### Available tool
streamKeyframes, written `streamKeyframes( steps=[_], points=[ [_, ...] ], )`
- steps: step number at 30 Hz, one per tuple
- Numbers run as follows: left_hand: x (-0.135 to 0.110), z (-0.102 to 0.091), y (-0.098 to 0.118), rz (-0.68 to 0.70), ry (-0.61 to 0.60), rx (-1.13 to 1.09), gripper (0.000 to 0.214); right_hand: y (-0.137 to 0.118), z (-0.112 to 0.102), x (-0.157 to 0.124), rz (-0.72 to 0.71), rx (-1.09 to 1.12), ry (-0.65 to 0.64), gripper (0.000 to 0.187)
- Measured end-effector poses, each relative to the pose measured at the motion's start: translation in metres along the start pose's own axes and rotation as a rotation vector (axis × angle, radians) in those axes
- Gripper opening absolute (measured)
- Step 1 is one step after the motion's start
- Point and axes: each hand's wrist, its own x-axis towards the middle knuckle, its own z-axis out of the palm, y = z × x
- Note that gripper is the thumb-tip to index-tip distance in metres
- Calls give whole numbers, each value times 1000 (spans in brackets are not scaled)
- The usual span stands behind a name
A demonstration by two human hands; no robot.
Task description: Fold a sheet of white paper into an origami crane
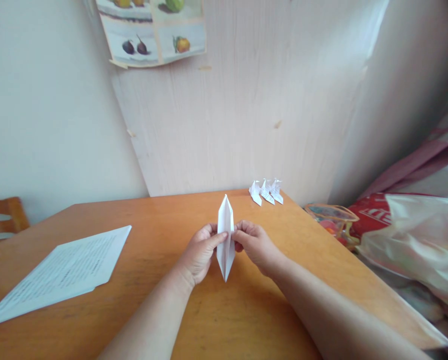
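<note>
A white folded paper piece (225, 235), long and pointed at both ends, stands upright above the middle of the wooden table (152, 280). My left hand (200, 251) pinches its left edge with thumb and fingers closed. On the other edge my right hand (254, 245) pinches it the same way. Both forearms reach in from the bottom of the view.
Three small folded paper figures (266, 192) stand at the table's far edge by the wall. Printed sheets (62, 272) lie at the left. A chair back (6, 215) is at far left. Plastic bags (407, 235) and a container (332, 217) crowd the right edge.
</note>
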Motion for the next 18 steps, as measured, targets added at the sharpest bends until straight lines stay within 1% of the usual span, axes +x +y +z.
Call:
streamKeyframes(
  steps=[3, 5, 9, 14, 18],
  points=[
    [2, -1, -2, 27, 53, 30, 33, 0, -1, -1, -2, -8, -37, 24],
    [3, -1, -3, 34, 61, 32, 35, 0, -1, -1, -4, -1, -64, 27],
    [1, 0, -1, 15, 31, 16, 37, 2, -2, -1, 23, 56, -90, 31],
    [-2, -1, 7, -22, -10, 10, 33, 1, -6, 0, 49, 127, -124, 28],
    [0, -7, 8, -12, 4, 17, 26, 0, -7, 0, 63, 153, -130, 28]
  ],
)
